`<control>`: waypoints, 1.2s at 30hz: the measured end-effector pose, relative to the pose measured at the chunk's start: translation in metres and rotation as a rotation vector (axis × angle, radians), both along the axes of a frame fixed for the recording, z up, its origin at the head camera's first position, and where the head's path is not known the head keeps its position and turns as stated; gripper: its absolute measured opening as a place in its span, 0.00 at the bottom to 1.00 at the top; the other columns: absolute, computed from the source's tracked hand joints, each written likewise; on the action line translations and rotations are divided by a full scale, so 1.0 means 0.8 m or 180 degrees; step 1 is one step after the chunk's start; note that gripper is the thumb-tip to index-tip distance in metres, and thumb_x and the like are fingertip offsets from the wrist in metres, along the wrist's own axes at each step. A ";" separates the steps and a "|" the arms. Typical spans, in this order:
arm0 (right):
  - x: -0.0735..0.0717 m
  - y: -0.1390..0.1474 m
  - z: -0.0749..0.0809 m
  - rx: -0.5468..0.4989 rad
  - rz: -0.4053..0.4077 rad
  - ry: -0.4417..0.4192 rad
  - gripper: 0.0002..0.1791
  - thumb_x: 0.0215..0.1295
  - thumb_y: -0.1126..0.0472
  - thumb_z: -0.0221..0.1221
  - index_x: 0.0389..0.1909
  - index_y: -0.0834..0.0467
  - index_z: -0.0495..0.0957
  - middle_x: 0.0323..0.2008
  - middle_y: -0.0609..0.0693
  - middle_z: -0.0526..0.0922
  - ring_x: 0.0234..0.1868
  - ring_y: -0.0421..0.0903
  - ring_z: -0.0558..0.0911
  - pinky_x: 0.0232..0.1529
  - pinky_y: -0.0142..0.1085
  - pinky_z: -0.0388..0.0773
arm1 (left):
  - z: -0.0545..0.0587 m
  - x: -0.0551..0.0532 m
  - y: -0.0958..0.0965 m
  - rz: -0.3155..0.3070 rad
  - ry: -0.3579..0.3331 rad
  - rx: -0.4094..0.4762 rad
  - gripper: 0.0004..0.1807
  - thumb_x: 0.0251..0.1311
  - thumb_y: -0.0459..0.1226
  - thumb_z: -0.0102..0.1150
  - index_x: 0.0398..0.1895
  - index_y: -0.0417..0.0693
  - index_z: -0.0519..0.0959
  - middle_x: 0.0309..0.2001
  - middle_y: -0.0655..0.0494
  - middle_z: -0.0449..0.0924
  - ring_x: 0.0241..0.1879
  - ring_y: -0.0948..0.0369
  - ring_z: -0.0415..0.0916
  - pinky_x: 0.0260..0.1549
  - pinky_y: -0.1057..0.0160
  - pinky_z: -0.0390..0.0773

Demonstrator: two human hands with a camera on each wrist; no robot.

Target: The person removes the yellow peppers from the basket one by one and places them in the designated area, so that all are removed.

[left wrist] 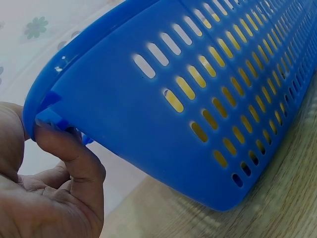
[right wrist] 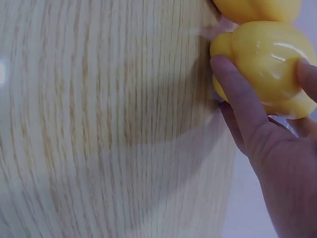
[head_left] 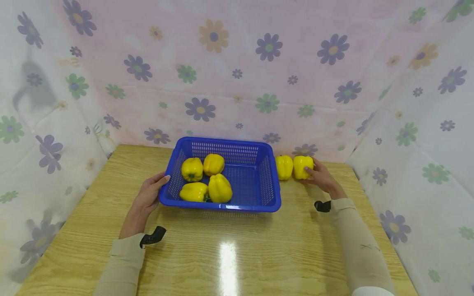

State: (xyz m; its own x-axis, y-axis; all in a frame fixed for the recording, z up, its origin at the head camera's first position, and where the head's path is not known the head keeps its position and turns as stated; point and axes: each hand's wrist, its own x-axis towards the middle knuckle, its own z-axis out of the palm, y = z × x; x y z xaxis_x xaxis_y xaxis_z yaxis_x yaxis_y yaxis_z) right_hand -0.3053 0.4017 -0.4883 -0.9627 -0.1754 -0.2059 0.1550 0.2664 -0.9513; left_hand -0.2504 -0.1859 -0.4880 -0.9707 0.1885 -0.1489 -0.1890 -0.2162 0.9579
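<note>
My left hand (head_left: 149,192) grips the left rim of a blue plastic basket (head_left: 255,207), its thumb over the edge and its fingers curled beneath, as the left wrist view shows. Several yellow bell peppers (head_left: 220,188) lie in the left half of the basket. Right of the basket, my right hand (head_left: 323,176) holds a yellow bell pepper (head_left: 303,167) between thumb and fingers, low at the table. Beside it stands another yellow bell pepper (head_left: 284,167), close to the basket's right wall. In the right wrist view the two peppers appear to touch.
The basket stands on a wooden table (head_left: 185,255) near its back edge. Flower-printed cloth (head_left: 237,98) hangs behind the table and along both sides. Black wrist cameras (head_left: 153,236) sit by both sleeves.
</note>
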 end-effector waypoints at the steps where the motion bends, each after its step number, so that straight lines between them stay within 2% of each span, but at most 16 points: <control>1: 0.000 0.000 0.001 0.0006 0.0020 -0.0006 0.39 0.84 0.59 0.41 0.82 0.55 0.28 0.77 0.76 0.42 0.71 0.73 0.60 0.62 0.56 0.75 | 0.000 0.000 0.000 0.0000 0.0001 0.0004 0.36 0.79 0.41 0.49 0.78 0.28 0.50 0.46 0.65 0.82 0.45 0.68 0.84 0.45 0.67 0.85; 7: 0.000 0.001 0.002 0.0020 0.0100 -0.0077 0.39 0.84 0.57 0.40 0.81 0.57 0.27 0.75 0.78 0.43 0.67 0.66 0.67 0.63 0.53 0.77 | 0.000 0.000 0.000 -0.0015 0.0013 0.0009 0.36 0.79 0.41 0.48 0.78 0.28 0.49 0.47 0.65 0.81 0.45 0.68 0.83 0.46 0.67 0.85; 10: 0.000 0.001 0.001 0.0018 0.0089 -0.0134 0.39 0.84 0.56 0.39 0.81 0.56 0.26 0.75 0.76 0.43 0.66 0.64 0.68 0.64 0.53 0.76 | 0.000 0.000 0.000 -0.0024 0.0011 0.0013 0.36 0.79 0.40 0.48 0.78 0.28 0.49 0.47 0.65 0.81 0.45 0.68 0.83 0.46 0.67 0.85; 15: -0.001 0.003 -0.002 0.0053 0.0147 -0.0126 0.39 0.84 0.55 0.39 0.81 0.55 0.25 0.76 0.75 0.43 0.69 0.67 0.64 0.67 0.55 0.73 | 0.001 0.001 0.000 -0.0029 0.0006 0.0040 0.36 0.79 0.40 0.48 0.78 0.27 0.49 0.46 0.64 0.82 0.45 0.68 0.84 0.45 0.68 0.85; 22: -0.001 0.006 -0.001 0.0167 0.0257 -0.0063 0.39 0.84 0.53 0.39 0.81 0.58 0.25 0.73 0.76 0.47 0.67 0.67 0.66 0.64 0.54 0.76 | 0.001 0.001 0.000 -0.0024 0.0016 0.0021 0.36 0.79 0.41 0.48 0.78 0.27 0.49 0.47 0.64 0.81 0.46 0.68 0.83 0.46 0.68 0.85; 29: 0.000 0.004 0.000 0.0241 0.0171 -0.0147 0.39 0.85 0.54 0.38 0.80 0.60 0.24 0.75 0.76 0.45 0.70 0.69 0.62 0.66 0.53 0.74 | 0.001 0.002 0.000 -0.0015 0.0037 -0.0009 0.36 0.79 0.41 0.48 0.78 0.28 0.49 0.48 0.64 0.80 0.46 0.68 0.83 0.47 0.68 0.84; 36: 0.001 0.004 0.001 0.0269 0.0178 -0.0094 0.39 0.85 0.57 0.37 0.79 0.61 0.22 0.76 0.77 0.40 0.73 0.72 0.58 0.68 0.56 0.69 | 0.000 0.001 0.000 -0.0008 0.0047 -0.0022 0.36 0.79 0.41 0.48 0.77 0.27 0.50 0.48 0.64 0.80 0.46 0.68 0.83 0.47 0.68 0.84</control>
